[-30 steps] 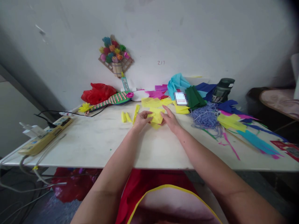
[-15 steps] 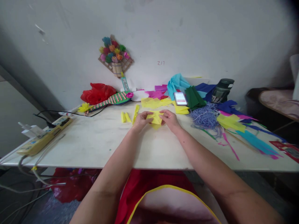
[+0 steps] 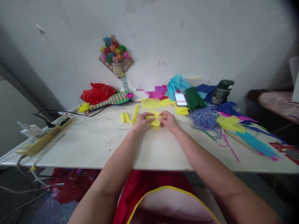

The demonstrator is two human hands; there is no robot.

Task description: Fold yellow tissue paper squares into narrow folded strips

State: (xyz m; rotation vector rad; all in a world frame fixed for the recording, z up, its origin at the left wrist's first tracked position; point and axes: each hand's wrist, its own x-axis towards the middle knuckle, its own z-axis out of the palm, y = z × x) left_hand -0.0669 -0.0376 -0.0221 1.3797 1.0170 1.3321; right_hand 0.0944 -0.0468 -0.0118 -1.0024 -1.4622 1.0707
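A small sheet of yellow crepe paper [image 3: 154,119] is pinched between my two hands, just above the table. My left hand [image 3: 142,121] grips its left side, thumb on top. On the right side, my right hand [image 3: 170,120] holds it between thumb and fingers. Creases run across the paper and its lower edge hangs below my fingers. Left of my left hand lie a narrow yellow paper strip [image 3: 135,114] and two short folded yellow pieces [image 3: 125,117]. Flat yellow paper [image 3: 151,102] spreads out beyond my hands.
A power strip [image 3: 44,137] with plugs and cords lines the table's left edge. Behind are a red plastic bag [image 3: 99,93] and a green striped craft piece [image 3: 112,100]. Purple yarn [image 3: 205,116], a phone [image 3: 180,99], a dark bottle [image 3: 222,92] and coloured paper scraps [image 3: 254,141] lie right.
Both hands keep their pinch on the yellow crepe paper. The fingers have shifted slightly and the paper's folds look a little different. Nothing else on the table has moved.
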